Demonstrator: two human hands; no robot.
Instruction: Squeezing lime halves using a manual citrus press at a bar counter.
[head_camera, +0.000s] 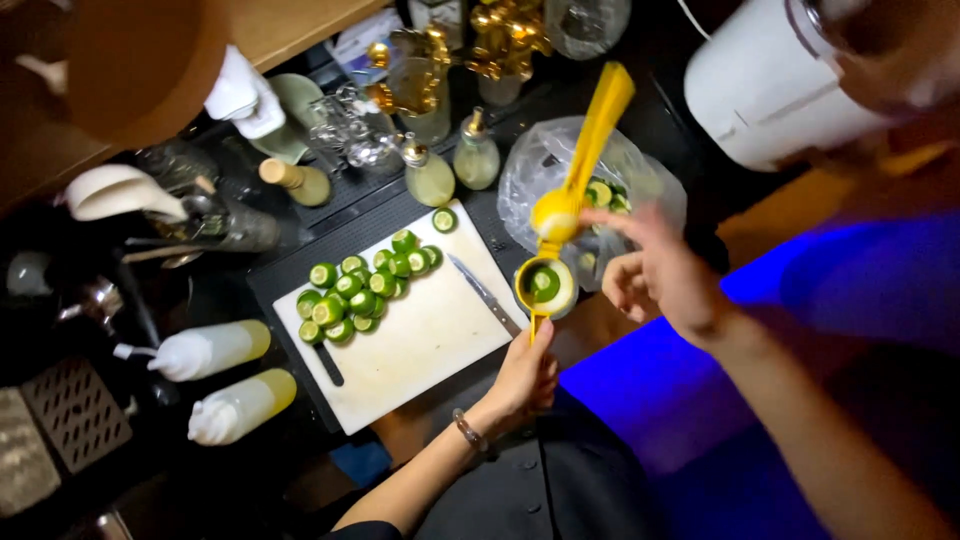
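A yellow hand citrus squeezer (548, 262) stands open over the right edge of a white cutting board (440, 345). A green lime half (545, 283) sits in its lower cup, and its upper handle points up and away. My left hand (525, 375), with a bracelet at the wrist, grips the lower handle from below. My right hand (655, 268) hovers just right of the squeezer with its fingers spread. Its fingertips are by the raised upper cup and it holds nothing. A pile of several cut lime halves (360, 288) lies on the board's far left part.
A knife (485, 295) lies on the board near the squeezer. Behind is a clear plastic bag (640, 175) with lime pieces. Two squeeze bottles (225, 375) lie left of the board. Small glass bottles (452, 168), bar tools and glassware crowd the back. A white appliance (770, 85) stands top right.
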